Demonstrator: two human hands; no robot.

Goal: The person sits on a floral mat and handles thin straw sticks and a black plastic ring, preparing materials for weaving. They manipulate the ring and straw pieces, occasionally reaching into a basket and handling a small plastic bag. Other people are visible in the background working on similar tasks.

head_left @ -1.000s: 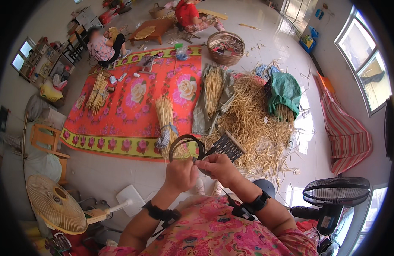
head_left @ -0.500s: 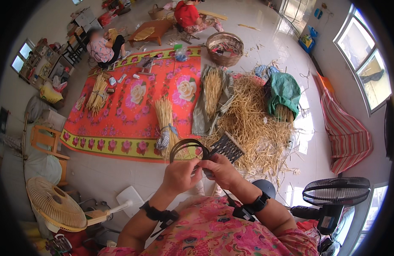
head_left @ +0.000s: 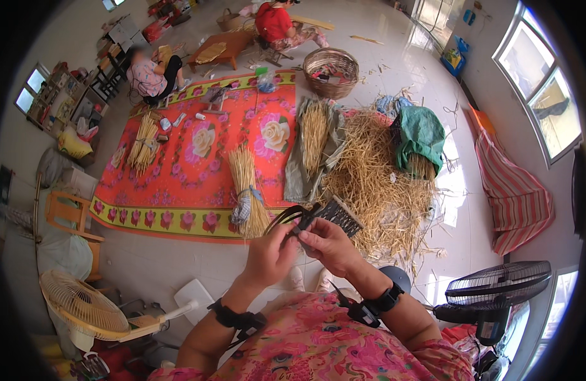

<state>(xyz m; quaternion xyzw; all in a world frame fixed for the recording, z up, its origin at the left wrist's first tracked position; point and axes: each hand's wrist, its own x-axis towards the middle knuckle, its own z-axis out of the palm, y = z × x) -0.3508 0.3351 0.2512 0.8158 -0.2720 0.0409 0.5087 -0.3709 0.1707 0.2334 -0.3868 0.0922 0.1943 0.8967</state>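
In front of my chest, both hands meet on a coil of thin dark strap (head_left: 284,216). My left hand (head_left: 270,257) has its fingers closed around the near side of the loops. My right hand (head_left: 333,245) pinches the coil with thumb and fingers, close beside the left. Just beyond the right hand shows a dark woven panel with a pale wooden edge (head_left: 345,217), perhaps a stool seat, partly covered by the hand. Black bands with small devices sit on both my wrists.
A red flowered mat (head_left: 178,165) carries tied straw bundles (head_left: 245,184). Loose straw (head_left: 369,171) is heaped to its right, beside a green sack (head_left: 420,140) and a wicker basket (head_left: 331,73). Fans stand at left (head_left: 83,305) and right (head_left: 496,286). Two people sit at the back.
The coil has tilted and its loops look flatter and narrower. My right hand has shifted slightly up and over it; both hands stay together.
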